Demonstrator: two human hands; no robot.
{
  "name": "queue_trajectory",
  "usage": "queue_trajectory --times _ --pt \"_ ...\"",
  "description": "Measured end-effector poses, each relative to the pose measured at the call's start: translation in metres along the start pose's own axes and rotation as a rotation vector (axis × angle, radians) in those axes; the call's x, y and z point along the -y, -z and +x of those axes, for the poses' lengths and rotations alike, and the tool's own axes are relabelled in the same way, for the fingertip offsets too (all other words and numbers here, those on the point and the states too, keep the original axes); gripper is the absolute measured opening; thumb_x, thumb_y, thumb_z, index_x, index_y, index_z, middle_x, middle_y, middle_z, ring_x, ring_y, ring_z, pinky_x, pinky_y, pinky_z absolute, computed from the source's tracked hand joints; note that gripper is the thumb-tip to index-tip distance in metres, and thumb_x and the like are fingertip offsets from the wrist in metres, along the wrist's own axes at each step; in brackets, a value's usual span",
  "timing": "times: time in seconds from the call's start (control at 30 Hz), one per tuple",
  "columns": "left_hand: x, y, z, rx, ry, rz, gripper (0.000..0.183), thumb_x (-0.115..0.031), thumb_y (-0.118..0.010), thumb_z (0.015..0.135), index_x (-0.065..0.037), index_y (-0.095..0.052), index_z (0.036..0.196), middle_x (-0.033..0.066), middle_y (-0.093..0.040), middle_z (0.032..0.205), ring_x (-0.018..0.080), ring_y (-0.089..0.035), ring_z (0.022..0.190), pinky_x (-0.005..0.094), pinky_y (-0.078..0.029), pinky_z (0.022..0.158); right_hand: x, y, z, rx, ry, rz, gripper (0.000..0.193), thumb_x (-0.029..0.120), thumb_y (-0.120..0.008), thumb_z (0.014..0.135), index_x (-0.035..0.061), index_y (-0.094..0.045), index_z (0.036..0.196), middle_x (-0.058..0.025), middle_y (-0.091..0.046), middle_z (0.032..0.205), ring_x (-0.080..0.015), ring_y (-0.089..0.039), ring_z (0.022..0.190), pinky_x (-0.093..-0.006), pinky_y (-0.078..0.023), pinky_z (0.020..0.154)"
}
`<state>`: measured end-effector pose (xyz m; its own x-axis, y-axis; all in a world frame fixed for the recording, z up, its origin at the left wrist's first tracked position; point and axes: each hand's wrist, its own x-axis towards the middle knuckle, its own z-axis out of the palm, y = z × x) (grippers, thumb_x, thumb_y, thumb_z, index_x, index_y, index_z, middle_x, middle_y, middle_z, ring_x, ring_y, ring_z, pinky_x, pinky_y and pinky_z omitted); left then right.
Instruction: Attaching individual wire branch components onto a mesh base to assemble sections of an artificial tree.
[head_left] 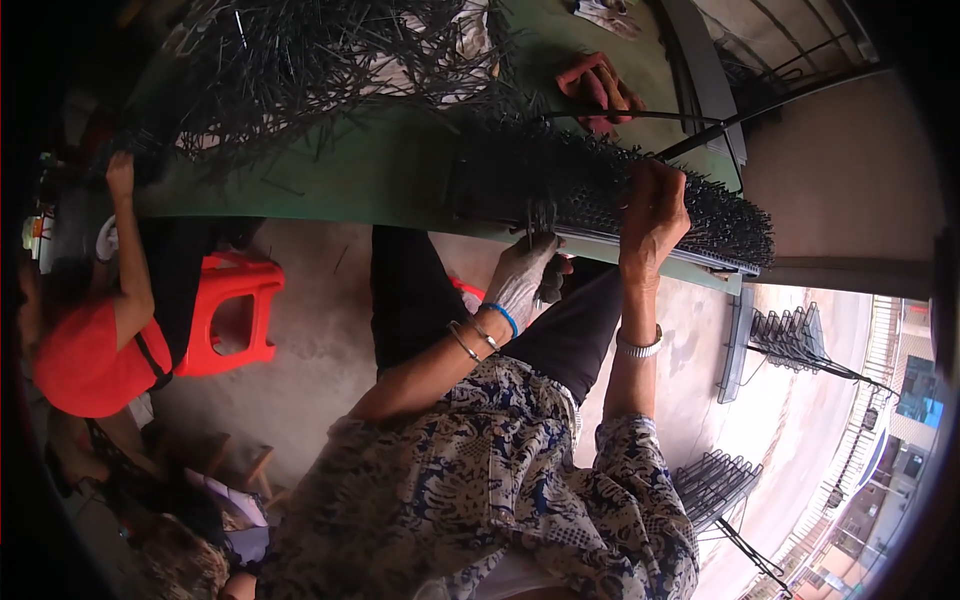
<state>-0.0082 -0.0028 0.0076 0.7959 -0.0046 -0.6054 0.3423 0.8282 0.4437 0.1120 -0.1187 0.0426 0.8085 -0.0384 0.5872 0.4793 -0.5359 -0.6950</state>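
Note:
At the table's near edge lies a long dark block with a perforated top (500, 185). Thin black pieces (725, 215) stand densely upright along its right part and back. My left hand (525, 270), in a pale glove with dark fingertips, is closed around a small bundle of thin dark strips (541, 213) just in front of the block. Bare, my right hand (655, 215) hovers at the standing pieces with its fingers pinched together. Whatever it holds is hidden by the fingers and the dark background.
A big tangled heap of thin black strips (300, 60) covers the green table (330, 190). Reddish gloves (600, 85) lie behind the block, near a curved black bar (780, 105). At left are a red stool (270, 310) and a person in red (95, 355). Wire racks (715, 485) stand right.

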Motion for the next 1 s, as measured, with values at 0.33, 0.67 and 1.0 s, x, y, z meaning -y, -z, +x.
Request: queue_trajectory --times 0.33,0.67,1.0 --pt "-0.012 0.003 -0.007 0.068 -0.005 0.081 0.017 -0.025 -0.063 0.096 -0.009 -0.064 0.099 0.0026 -0.061 0.07 0.0027 -0.046 0.048 0.016 -0.03 0.038 -0.003 -0.016 0.006 0.099 0.136 -0.216 0.007 0.008 -0.06 0.092 0.0082 -0.064 0.097 -0.0105 -0.063 0.08 -0.0207 -0.062 0.065 -0.0338 -0.049 0.058" --pt "-0.015 0.005 -0.007 0.173 -0.044 0.119 0.017 -0.025 -0.063 0.096 -0.008 -0.065 0.097 0.0039 -0.064 0.069 0.0023 -0.043 0.045 0.0168 -0.025 0.038 0.021 -0.009 0.013 0.266 0.16 -0.52 0.011 0.013 -0.062 0.091 0.0086 -0.067 0.099 -0.0124 -0.064 0.095 -0.0278 -0.065 0.081 -0.0368 -0.051 0.073" --pt "-0.017 0.0 -0.013 0.237 0.018 0.273 0.018 -0.024 -0.063 0.096 -0.006 -0.065 0.097 0.0066 -0.066 0.071 0.0018 -0.04 0.045 0.018 -0.023 0.039 0.018 0.037 0.0 0.696 -0.442 0.29 0.007 0.007 -0.061 0.093 0.0022 -0.065 0.096 -0.0006 -0.067 0.085 -0.0019 -0.048 0.07 -0.0196 -0.038 0.061"
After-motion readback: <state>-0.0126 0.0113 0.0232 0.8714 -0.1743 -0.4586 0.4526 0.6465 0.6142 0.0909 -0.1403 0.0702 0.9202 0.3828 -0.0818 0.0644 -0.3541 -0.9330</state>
